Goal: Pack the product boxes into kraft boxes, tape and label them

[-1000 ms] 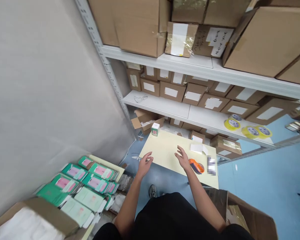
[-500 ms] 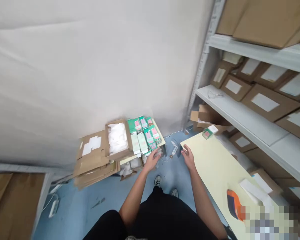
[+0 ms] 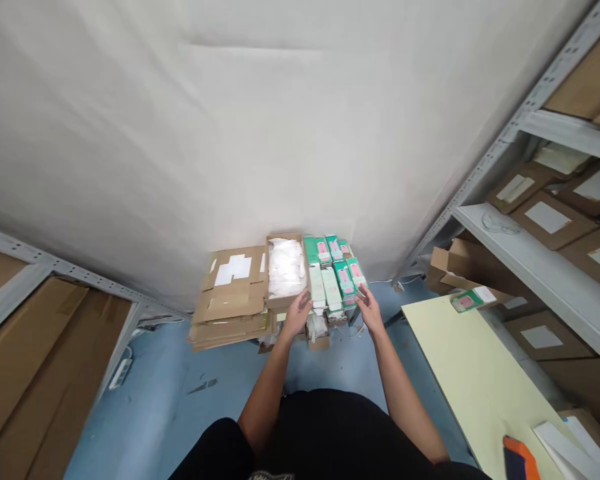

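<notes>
My left hand [image 3: 297, 315] has its fingers apart and holds nothing. It is by the front right corner of an open carton [image 3: 286, 302] filled with white wrapped items [image 3: 286, 268]. Pale green boxes [image 3: 331, 288] lie between my two hands. My right hand [image 3: 370, 311], also with spread fingers and nothing in it, is at the front right of the green boxes with pink panels [image 3: 345, 278]. Whether either hand touches anything I cannot tell.
Flattened cardboard [image 3: 234, 283] is stacked left of the carton. At right stands a pale yellow table [image 3: 475, 360] with a green box [image 3: 467, 301] and an orange and dark object [image 3: 523, 460]. Metal shelving [image 3: 555, 263] with cardboard boxes rises behind it; another rack [image 3: 95, 287] is at left.
My view has turned left, so the table with green boxes now lies straight ahead. Both hands are now closer to the boxes and remain open.
</notes>
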Available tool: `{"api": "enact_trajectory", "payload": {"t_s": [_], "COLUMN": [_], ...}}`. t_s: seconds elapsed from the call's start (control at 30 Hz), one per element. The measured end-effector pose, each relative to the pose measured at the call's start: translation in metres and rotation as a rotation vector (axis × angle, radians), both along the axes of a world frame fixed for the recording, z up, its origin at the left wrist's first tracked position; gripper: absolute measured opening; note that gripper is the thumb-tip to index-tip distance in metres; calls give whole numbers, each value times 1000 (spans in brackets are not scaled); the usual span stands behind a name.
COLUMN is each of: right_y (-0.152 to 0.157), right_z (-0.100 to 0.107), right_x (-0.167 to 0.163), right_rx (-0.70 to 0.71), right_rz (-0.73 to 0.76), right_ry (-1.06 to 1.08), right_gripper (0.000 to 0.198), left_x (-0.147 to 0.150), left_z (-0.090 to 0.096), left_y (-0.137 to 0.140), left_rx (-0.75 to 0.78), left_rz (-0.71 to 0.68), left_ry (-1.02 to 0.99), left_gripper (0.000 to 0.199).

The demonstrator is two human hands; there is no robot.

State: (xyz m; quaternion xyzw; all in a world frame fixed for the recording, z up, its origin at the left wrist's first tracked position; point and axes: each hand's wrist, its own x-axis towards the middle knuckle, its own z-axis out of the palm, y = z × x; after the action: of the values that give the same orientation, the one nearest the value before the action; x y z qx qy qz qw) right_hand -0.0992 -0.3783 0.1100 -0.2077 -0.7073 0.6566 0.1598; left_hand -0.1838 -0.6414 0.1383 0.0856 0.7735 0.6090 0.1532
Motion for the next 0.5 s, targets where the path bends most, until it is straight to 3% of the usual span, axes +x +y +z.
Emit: {"api": "enact_trajectory", "payload": {"t_s": [0.2, 0.33, 0.5], "right_y": [-132, -226, -323], "right_z": [-2, -12, -35], "right_x": [-89, -151, -217], "right_rx": [31, 80, 225], "right_rz": [137, 256, 425], "right_ry": [-18, -63, -178], "right_gripper": [77, 75, 69], "left_x": [-92, -142, -177], "left_z": [-1, -27, -69], "left_y": [-119, -200, -305], "left_rx": [51, 59, -52], "left_rz": [80, 218, 389], "left_ry": [11, -37, -160], "left_gripper": [56, 56, 57]}}
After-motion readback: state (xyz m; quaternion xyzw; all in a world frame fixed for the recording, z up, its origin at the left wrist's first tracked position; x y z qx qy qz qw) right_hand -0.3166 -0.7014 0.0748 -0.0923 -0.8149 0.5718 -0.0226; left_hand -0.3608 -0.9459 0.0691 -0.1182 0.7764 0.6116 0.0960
